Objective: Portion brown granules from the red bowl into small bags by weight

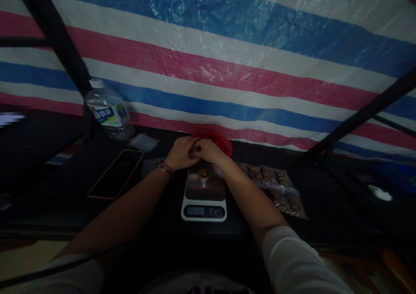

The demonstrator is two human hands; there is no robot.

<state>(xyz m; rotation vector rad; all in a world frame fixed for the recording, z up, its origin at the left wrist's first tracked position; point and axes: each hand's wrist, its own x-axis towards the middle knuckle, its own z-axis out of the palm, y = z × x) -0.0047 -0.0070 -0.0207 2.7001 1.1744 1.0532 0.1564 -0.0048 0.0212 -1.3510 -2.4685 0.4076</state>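
My left hand (pixel 183 151) and my right hand (pixel 208 150) meet just beyond the far edge of a white kitchen scale (pixel 203 194). Fingers on both hands are curled together around something small and dim between them, too dark to name. A small brown heap (pixel 203 173) rests on the scale's metal plate, and its display is lit, with digits too blurred to read surely. Behind my hands lies a red plastic bag (pixel 224 144), partly covered by them. Small clear bags of brown pieces (pixel 282 178) lie in rows to the right of my right forearm.
A phone (pixel 116 174) lies flat on the black table (pixel 162 229), left of the scale. Beyond it are clear plastic bags (pixel 144 142) and a large plastic bottle (pixel 110 112). Dark metal poles (pixel 61 42) stand before a striped sheet (pixel 208 68). A white object (pixel 380 193) sits far right.
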